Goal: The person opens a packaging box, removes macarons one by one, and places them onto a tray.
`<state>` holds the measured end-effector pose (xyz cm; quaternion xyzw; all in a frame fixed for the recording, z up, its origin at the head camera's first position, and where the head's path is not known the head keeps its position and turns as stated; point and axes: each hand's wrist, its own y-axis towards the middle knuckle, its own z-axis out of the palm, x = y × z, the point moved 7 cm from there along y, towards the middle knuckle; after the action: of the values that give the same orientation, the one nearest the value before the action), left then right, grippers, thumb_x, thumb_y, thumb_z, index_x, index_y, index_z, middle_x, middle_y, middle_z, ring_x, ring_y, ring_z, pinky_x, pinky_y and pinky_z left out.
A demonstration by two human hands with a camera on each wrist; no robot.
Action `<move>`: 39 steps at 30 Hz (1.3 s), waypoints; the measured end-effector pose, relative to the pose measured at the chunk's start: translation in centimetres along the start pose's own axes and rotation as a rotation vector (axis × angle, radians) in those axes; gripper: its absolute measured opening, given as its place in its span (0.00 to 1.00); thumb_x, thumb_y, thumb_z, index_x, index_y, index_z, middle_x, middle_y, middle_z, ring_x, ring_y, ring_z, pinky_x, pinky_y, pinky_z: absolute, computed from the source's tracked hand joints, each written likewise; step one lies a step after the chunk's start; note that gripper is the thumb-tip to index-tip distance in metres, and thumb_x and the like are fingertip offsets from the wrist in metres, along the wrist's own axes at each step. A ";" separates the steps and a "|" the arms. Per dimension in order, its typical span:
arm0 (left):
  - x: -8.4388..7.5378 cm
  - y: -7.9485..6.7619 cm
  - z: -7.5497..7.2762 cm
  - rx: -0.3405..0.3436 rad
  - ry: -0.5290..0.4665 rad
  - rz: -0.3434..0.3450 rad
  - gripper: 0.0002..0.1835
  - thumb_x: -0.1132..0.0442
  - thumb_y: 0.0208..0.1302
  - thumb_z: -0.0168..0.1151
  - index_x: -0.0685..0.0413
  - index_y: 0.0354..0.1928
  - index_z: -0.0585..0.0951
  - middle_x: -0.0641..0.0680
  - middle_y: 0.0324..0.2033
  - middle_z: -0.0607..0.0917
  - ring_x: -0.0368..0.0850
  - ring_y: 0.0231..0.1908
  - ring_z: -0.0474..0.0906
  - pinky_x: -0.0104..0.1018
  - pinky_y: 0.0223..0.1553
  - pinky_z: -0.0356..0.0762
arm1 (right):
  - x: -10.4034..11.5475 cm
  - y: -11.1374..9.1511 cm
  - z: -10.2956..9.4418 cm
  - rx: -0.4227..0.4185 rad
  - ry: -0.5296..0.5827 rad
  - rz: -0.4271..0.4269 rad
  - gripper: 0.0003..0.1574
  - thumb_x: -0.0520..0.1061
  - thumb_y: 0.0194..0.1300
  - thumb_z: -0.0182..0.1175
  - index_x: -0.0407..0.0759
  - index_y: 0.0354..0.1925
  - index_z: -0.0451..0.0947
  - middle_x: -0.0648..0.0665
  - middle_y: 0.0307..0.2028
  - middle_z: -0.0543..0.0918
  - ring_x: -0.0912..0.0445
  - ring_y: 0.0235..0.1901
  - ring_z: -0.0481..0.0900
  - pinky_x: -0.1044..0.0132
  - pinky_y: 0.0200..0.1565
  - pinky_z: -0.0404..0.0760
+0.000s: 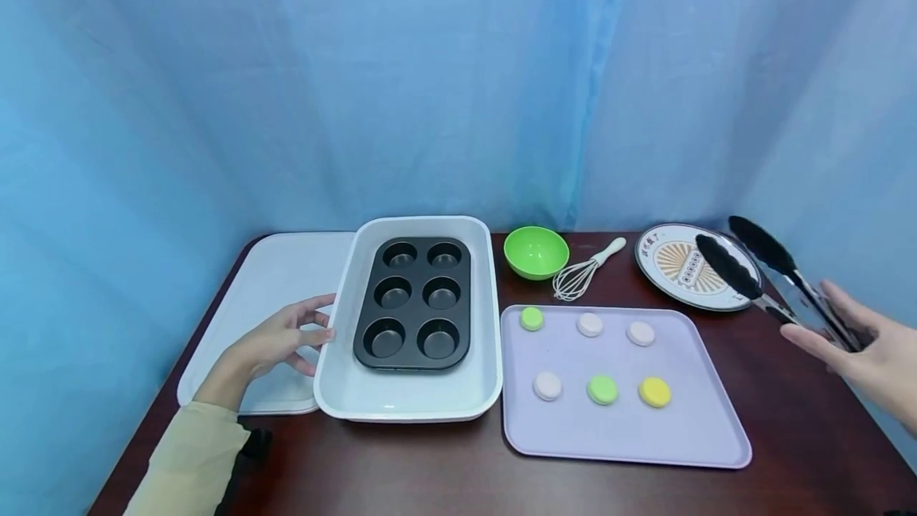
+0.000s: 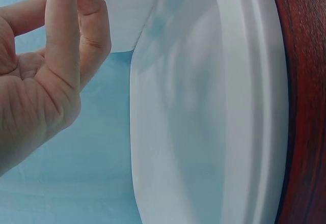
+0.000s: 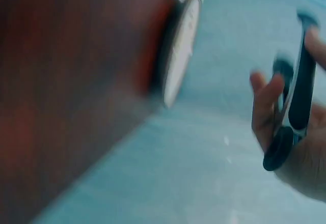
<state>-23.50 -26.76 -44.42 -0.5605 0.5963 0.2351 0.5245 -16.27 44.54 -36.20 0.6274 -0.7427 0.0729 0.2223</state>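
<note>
My right hand (image 1: 870, 345) holds a pair of tongs (image 1: 817, 293) with black tips and metal arms, raised above the table's right side. The tips stand apart with nothing between them, overlapping a round patterned plate (image 1: 677, 265) in the head view. My left hand (image 1: 275, 337) is at the left side of a deep white tray (image 1: 408, 400), fingertips right at its rim, fingers loosely bent. A dark muffin pan (image 1: 412, 305) with several cups sits in that tray. Below the left hand lies a flat white tray (image 2: 193, 112), partly covered by the deep one.
A lavender tray (image 1: 609, 436) bears two green macarons (image 1: 602, 389), three whitish macarons (image 1: 548, 386) and a yellow macaron (image 1: 655, 392). Behind it are a green bowl (image 1: 536, 253) and a whisk (image 1: 583, 271). Blue curtains (image 1: 458, 86) hang around the dark wooden table (image 1: 372, 468).
</note>
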 end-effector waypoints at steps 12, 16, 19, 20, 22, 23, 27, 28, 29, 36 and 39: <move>0.1 -0.2 0.6 0.012 -0.012 -0.003 0.41 0.59 0.68 0.67 0.52 0.78 0.59 0.65 0.54 0.73 0.54 0.43 0.83 0.53 0.34 0.87 | -4.0 -1.2 3.9 0.110 -0.035 0.087 0.68 0.66 0.70 0.60 0.24 0.75 0.32 0.42 0.16 0.83 0.22 0.45 0.76 0.32 0.40 0.70; 0.0 -0.1 0.5 0.011 -0.012 0.001 0.40 0.60 0.68 0.66 0.52 0.78 0.59 0.66 0.54 0.73 0.54 0.43 0.83 0.53 0.33 0.87 | -4.6 -0.3 4.4 0.111 -0.088 0.082 0.67 0.68 0.68 0.61 0.19 0.73 0.40 0.32 0.22 0.84 0.21 0.44 0.75 0.30 0.38 0.72; 0.0 0.0 0.2 0.003 -0.009 0.003 0.40 0.60 0.68 0.66 0.52 0.78 0.59 0.65 0.54 0.73 0.54 0.43 0.83 0.53 0.33 0.87 | -4.5 0.3 4.6 0.102 -0.103 0.057 0.65 0.68 0.67 0.62 0.21 0.73 0.46 0.33 0.22 0.83 0.23 0.42 0.77 0.34 0.34 0.74; 0.0 0.0 0.1 0.002 -0.009 0.003 0.40 0.60 0.68 0.66 0.52 0.78 0.59 0.65 0.54 0.73 0.54 0.43 0.83 0.53 0.33 0.87 | -4.5 0.4 4.8 0.103 -0.103 0.050 0.65 0.68 0.67 0.62 0.21 0.73 0.47 0.34 0.22 0.83 0.26 0.39 0.79 0.36 0.32 0.74; 0.0 0.1 0.0 0.003 -0.010 0.005 0.40 0.60 0.68 0.66 0.53 0.78 0.59 0.65 0.53 0.74 0.54 0.43 0.83 0.54 0.33 0.87 | -4.5 0.6 4.9 0.112 -0.102 0.043 0.65 0.68 0.66 0.63 0.21 0.73 0.48 0.41 0.17 0.81 0.31 0.34 0.80 0.38 0.30 0.74; 0.0 0.1 0.0 0.005 -0.011 0.005 0.40 0.60 0.68 0.66 0.53 0.78 0.59 0.66 0.53 0.74 0.54 0.43 0.83 0.54 0.33 0.87 | -4.5 0.7 5.0 0.119 -0.105 0.046 0.66 0.68 0.66 0.63 0.21 0.73 0.48 0.39 0.19 0.83 0.30 0.34 0.80 0.38 0.31 0.74; 0.2 0.3 -0.1 0.015 -0.013 0.004 0.40 0.60 0.68 0.66 0.53 0.78 0.59 0.66 0.53 0.73 0.54 0.43 0.83 0.54 0.33 0.87 | -4.6 0.8 5.4 0.145 -0.130 0.057 0.68 0.71 0.63 0.64 0.18 0.71 0.49 0.16 0.40 0.79 0.20 0.45 0.74 0.31 0.37 0.73; 0.2 0.3 -0.1 0.013 -0.011 0.005 0.40 0.60 0.68 0.66 0.53 0.78 0.59 0.66 0.53 0.73 0.54 0.43 0.83 0.54 0.33 0.87 | -4.5 0.8 5.4 0.148 -0.139 0.058 0.68 0.71 0.63 0.64 0.18 0.70 0.50 0.12 0.45 0.75 0.18 0.47 0.72 0.29 0.39 0.73; 0.2 0.3 -0.1 0.012 -0.010 0.006 0.40 0.60 0.68 0.67 0.52 0.78 0.59 0.66 0.54 0.73 0.54 0.43 0.83 0.54 0.33 0.87 | -4.5 0.9 5.5 0.155 -0.147 0.059 0.69 0.71 0.63 0.64 0.17 0.70 0.51 0.10 0.50 0.70 0.16 0.49 0.69 0.29 0.40 0.72; 0.2 0.2 0.1 0.006 -0.012 -0.003 0.41 0.59 0.67 0.67 0.52 0.78 0.59 0.65 0.54 0.73 0.55 0.44 0.83 0.53 0.35 0.87 | -4.3 0.8 6.2 0.207 -0.164 0.067 0.70 0.73 0.63 0.63 0.16 0.69 0.50 0.44 0.14 0.69 0.27 0.39 0.76 0.31 0.38 0.74; 0.1 0.1 -0.1 0.005 -0.005 -0.005 0.40 0.59 0.68 0.67 0.52 0.78 0.59 0.65 0.54 0.73 0.55 0.44 0.82 0.53 0.34 0.87 | -4.2 0.7 6.3 0.204 -0.165 0.069 0.69 0.72 0.63 0.63 0.15 0.68 0.51 0.45 0.14 0.68 0.29 0.37 0.77 0.31 0.39 0.74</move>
<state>-23.62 -26.83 -44.47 -0.5602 0.5942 0.2336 0.5278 -18.00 46.07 -43.42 0.6249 -0.7682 0.1040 0.0929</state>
